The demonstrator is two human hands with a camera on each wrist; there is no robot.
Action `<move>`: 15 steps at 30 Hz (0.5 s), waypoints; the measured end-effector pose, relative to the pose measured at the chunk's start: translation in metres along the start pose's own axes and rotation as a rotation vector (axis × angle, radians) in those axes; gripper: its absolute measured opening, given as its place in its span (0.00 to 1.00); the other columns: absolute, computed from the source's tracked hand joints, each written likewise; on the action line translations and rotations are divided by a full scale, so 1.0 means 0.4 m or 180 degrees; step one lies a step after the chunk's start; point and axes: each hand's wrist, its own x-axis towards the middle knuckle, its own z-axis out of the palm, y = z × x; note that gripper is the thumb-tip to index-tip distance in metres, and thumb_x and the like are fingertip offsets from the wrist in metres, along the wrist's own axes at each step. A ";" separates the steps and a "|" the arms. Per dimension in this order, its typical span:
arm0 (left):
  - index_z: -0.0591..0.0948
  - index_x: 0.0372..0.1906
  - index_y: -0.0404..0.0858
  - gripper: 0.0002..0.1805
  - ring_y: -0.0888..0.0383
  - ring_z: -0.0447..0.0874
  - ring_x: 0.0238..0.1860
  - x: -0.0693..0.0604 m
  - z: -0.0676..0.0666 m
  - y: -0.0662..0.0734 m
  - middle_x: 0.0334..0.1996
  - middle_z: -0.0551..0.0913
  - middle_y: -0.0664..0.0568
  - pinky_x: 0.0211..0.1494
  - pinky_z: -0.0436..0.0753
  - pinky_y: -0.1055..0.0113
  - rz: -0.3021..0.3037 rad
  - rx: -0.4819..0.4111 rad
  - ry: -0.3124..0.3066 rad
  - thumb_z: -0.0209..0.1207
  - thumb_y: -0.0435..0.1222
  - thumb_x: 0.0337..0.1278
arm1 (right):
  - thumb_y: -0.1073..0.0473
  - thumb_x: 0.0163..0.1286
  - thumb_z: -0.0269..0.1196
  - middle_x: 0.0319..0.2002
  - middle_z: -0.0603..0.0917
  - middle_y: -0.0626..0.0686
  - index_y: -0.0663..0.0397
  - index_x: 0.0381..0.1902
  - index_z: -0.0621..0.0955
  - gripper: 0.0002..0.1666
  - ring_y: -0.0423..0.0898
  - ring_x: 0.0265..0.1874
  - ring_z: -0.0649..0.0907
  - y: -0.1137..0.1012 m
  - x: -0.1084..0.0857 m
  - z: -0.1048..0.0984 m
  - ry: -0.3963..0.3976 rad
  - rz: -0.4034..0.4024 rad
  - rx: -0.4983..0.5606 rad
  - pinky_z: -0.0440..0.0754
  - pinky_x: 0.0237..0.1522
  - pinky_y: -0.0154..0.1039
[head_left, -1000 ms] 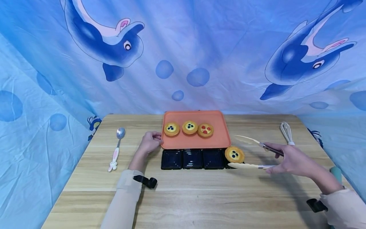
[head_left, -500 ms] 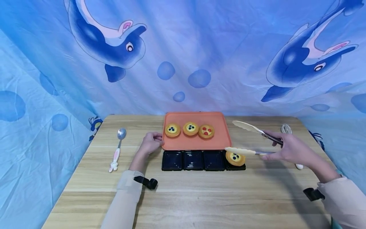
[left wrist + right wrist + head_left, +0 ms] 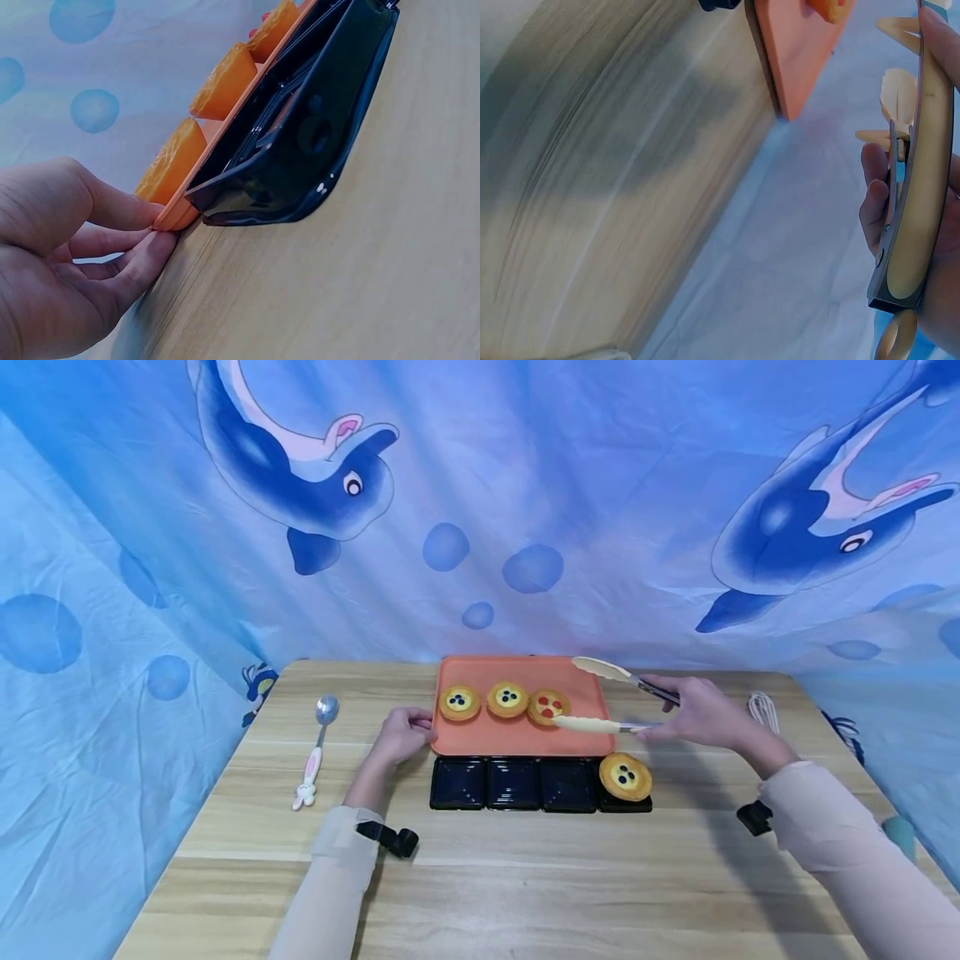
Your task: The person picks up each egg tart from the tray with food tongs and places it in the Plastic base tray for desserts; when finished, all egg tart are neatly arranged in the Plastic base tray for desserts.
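A blue dolphin-printed cloth (image 3: pixel 615 460) is hanging behind the wooden table (image 3: pixel 517 893). The left hand (image 3: pixel 401 737) is pinching the edge of the orange tray (image 3: pixel 517 743); the right hand (image 3: pixel 697 714) is gripping tongs (image 3: pixel 591 724), their tips standing apart. The red-topped tart (image 3: pixel 546 702) is lying on that tray, one tip overlapping its edge in view; contact is not showing clearly. Uneven squeezing could be tipping this tart, or pushing it into the blueberry tart (image 3: pixel 510 700) just beside it.

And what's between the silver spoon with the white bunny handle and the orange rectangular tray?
In the head view: the left hand, pinching the tray, then bare pale wooden tabletop up to the spoon.
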 end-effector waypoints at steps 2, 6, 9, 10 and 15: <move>0.78 0.57 0.26 0.21 0.48 0.81 0.43 -0.001 0.001 0.002 0.45 0.81 0.39 0.46 0.81 0.61 0.0009 -0.0009 -0.0005 0.62 0.25 0.55 | 0.42 0.48 0.79 0.20 0.73 0.49 0.63 0.72 0.67 0.59 0.41 0.15 0.66 0.004 0.019 0.014 -0.0056 -0.0005 0.0068 0.67 0.20 0.38; 0.78 0.56 0.26 0.21 0.49 0.81 0.43 -0.001 0.002 0.003 0.45 0.81 0.39 0.45 0.81 0.62 0.0024 -0.0008 -0.0004 0.62 0.25 0.55 | 0.42 0.48 0.80 0.12 0.60 0.43 0.61 0.73 0.67 0.60 0.39 0.11 0.59 0.004 0.049 0.038 -0.0131 -0.0003 0.0123 0.64 0.16 0.36; 0.78 0.56 0.26 0.21 0.49 0.81 0.43 -0.001 0.001 0.004 0.45 0.81 0.39 0.45 0.81 0.62 0.0035 -0.0017 0.0002 0.62 0.24 0.55 | 0.43 0.49 0.79 0.12 0.58 0.42 0.62 0.72 0.67 0.59 0.38 0.11 0.57 0.004 0.066 0.054 -0.0165 -0.0064 0.0078 0.61 0.15 0.35; 0.78 0.56 0.26 0.21 0.49 0.81 0.43 -0.001 0.001 0.003 0.45 0.81 0.39 0.45 0.81 0.62 0.0039 -0.0022 0.0004 0.62 0.24 0.55 | 0.43 0.50 0.79 0.13 0.58 0.42 0.63 0.72 0.68 0.58 0.38 0.12 0.56 0.003 0.071 0.060 -0.0176 -0.0092 0.0063 0.60 0.15 0.35; 0.78 0.55 0.24 0.21 0.48 0.81 0.42 0.000 0.000 0.001 0.44 0.81 0.39 0.44 0.81 0.63 0.0049 -0.0050 0.0001 0.62 0.24 0.54 | 0.47 0.53 0.78 0.12 0.57 0.41 0.63 0.71 0.69 0.53 0.38 0.12 0.55 0.006 0.087 0.084 -0.0224 -0.0221 0.0066 0.56 0.16 0.34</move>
